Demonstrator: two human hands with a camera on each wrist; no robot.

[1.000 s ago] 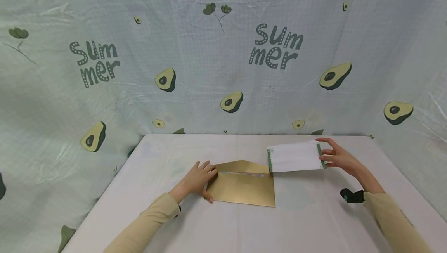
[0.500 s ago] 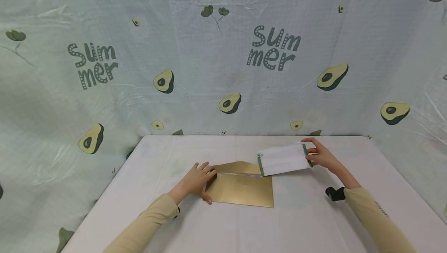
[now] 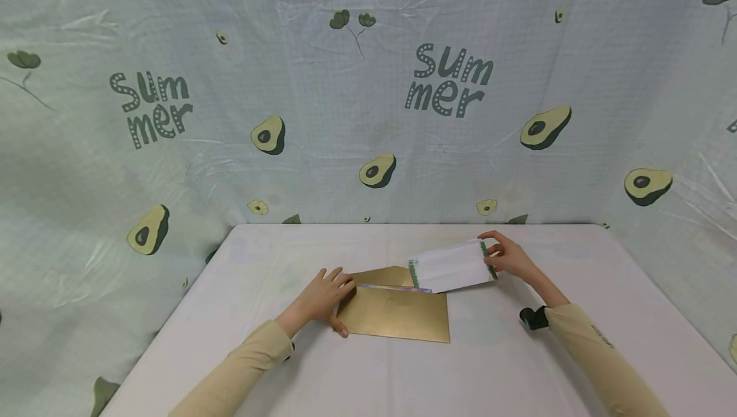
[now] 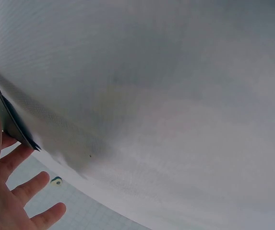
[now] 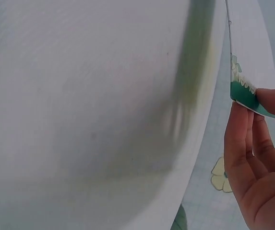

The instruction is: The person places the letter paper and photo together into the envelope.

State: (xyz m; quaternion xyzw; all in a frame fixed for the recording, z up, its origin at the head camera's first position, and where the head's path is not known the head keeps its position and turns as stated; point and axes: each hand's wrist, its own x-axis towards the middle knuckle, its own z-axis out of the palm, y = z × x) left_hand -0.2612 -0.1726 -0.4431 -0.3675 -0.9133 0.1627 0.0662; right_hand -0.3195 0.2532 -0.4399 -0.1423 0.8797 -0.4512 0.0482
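Observation:
A gold envelope lies on the table, its flap folded back away from the person. My left hand holds the envelope's left side, thumb at the near corner and index finger by the opening; the other fingers are spread. In the left wrist view the envelope shows nearly edge-on beside the hand. My right hand pinches a white card with green borders by its right end. The card's left end overlaps the flap at the envelope's opening. In the right wrist view the thumb presses the card's green end.
The white table reaches back to a pale curtain printed with avocados and lettering. Dark wrist cameras, such as the right one, sit at the sleeves.
My right hand has moved left with the card, whose left end now reaches farther over the envelope's flap and opening. The left hand stays on the envelope.

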